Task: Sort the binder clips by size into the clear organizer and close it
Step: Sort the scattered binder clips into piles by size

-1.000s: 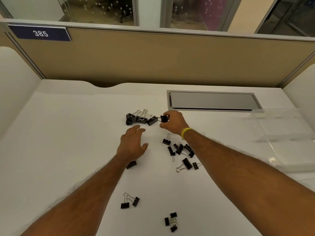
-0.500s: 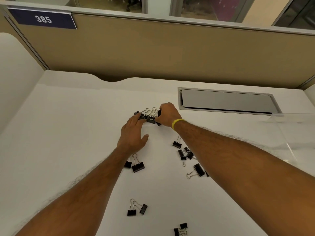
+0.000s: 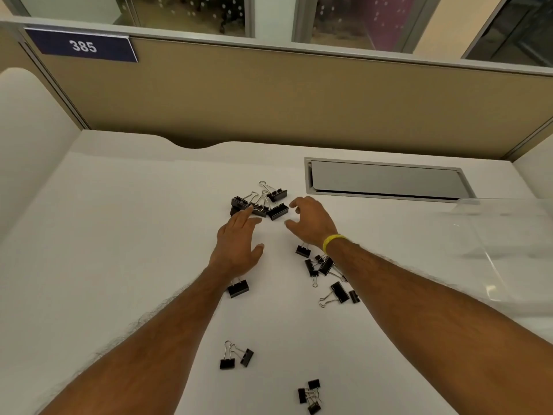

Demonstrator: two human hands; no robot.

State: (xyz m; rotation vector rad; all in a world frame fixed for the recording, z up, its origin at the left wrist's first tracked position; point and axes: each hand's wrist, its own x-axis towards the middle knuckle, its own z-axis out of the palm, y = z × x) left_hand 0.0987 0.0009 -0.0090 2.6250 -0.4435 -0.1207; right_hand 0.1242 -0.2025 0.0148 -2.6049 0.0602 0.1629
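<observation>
Desk (image 3: 119, 265) bears a clear organizer (image 3: 505, 253) cut off rightward; left hand (image 3: 236, 247) and right hand (image 3: 312, 223) grips apart, empty.

**Clips scattered mid-desk, organizer off to the right**

On the desk (image 3: 119, 235), a heap of clips (image 3: 263, 202) lies farthest back, left of the cable hatch (image 3: 386, 182). The left hand (image 3: 236, 247) lies just before the heap, and the right hand (image 3: 311, 223) is beside it on the right. A single clip (image 3: 238, 288) sits under the left wrist, and a loose cluster (image 3: 323, 265) lies under the right wrist. Nearer the person lie a pair (image 3: 236, 356) and, right of it, a small bunch (image 3: 309, 395). The organizer (image 3: 508, 250) stands at the right edge. A partition (image 3: 299, 100) rises behind the desk.
</observation>
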